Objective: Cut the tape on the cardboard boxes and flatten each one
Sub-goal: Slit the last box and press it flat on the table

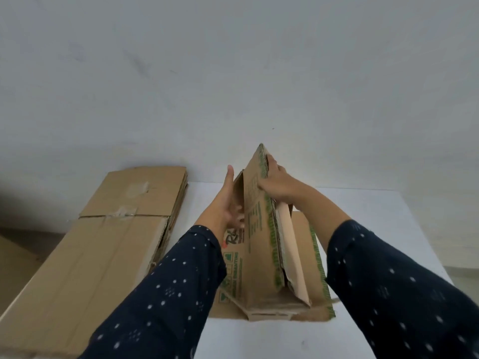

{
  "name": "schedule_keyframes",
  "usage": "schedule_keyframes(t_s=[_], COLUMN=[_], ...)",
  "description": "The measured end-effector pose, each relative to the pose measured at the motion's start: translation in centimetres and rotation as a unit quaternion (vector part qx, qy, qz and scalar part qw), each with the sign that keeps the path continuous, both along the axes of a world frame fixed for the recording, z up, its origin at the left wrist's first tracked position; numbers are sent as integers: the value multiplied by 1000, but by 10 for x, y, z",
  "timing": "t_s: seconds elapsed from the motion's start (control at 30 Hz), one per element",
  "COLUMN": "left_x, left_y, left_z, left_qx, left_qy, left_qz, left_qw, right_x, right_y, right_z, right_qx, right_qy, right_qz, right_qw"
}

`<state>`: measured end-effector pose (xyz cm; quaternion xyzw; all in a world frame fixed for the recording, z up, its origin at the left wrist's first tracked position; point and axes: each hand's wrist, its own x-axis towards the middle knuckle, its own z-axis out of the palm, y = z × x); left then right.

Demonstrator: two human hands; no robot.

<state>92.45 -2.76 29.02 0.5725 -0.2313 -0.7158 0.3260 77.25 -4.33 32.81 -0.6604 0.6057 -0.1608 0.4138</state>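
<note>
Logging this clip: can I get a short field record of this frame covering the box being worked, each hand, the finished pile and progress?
box in work: printed box, partly collapsed, standing on the white table
right hand: grips the box's top edge
left hand: against its left flap, thumb up; grip unclear
flattened stack: plain boxes lying flat at left, tape remnants on top
progress: printed box not yet flat

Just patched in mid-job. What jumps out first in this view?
The green-printed box stands at the centre of the white table, folded up into a tall ridge. The right hand grips its top edge and the left hand is against its left face. At the left lies a stack of flattened boxes, with scraps of clear tape on the top one.
</note>
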Motion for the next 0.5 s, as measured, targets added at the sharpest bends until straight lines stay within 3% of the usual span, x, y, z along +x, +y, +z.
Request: schedule_keyframes(t_s=[0.2,0.37,0.43,0.5], left_x=[-7,-23,-20,-12], left_y=[-53,-70,-75,-80], left_z=[25,39,33,27], left_qx=[-17,-66,-69,-73], left_qy=[-44,-92,-98,-108], left_qz=[18,-59,-51,-62], left_qw=[999,992,991,990], right_x=[1,4,-12,-36], right_y=[15,11,5,-3], right_z=[-10,-11,-4,-6], right_qx=[-17,-14,-5,-7], right_qy=[-12,-30,-83,-67], right_qz=[19,25,2,-52], right_qw=[1000,999,997,996])
